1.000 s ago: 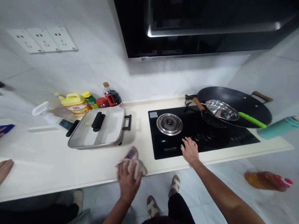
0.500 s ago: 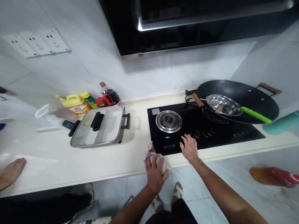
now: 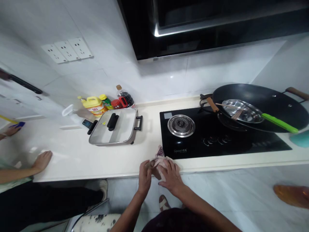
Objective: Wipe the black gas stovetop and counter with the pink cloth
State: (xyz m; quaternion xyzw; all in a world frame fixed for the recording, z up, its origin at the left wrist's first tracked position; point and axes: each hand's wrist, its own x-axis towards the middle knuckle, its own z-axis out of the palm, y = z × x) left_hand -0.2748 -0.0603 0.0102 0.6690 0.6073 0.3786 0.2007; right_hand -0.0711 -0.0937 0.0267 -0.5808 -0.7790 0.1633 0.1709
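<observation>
A crumpled pale pink cloth (image 3: 160, 159) with dark print lies at the counter's front edge, by the front left corner of the black gas stove (image 3: 193, 141). My left hand (image 3: 145, 176) grips the cloth's left side, its fingers curled. From the right, my right hand (image 3: 171, 175) presses on the same cloth with its fingers bent round it. Part of the cloth is hidden under my fingers.
A wok (image 3: 256, 93) holding a metal bowl (image 3: 243, 111) and a green-handled utensil (image 3: 280, 123) rests on the right burner. Left stands a lidded electric pan (image 3: 123, 130), bottles behind it. Another person's hand (image 3: 43, 160) rests on the counter, another hand holding a blue brush (image 3: 19, 125).
My left hand has shifted left on the cloth. My right hand has left the stove edge and now holds the cloth too. The view has turned left, showing more of the other person.
</observation>
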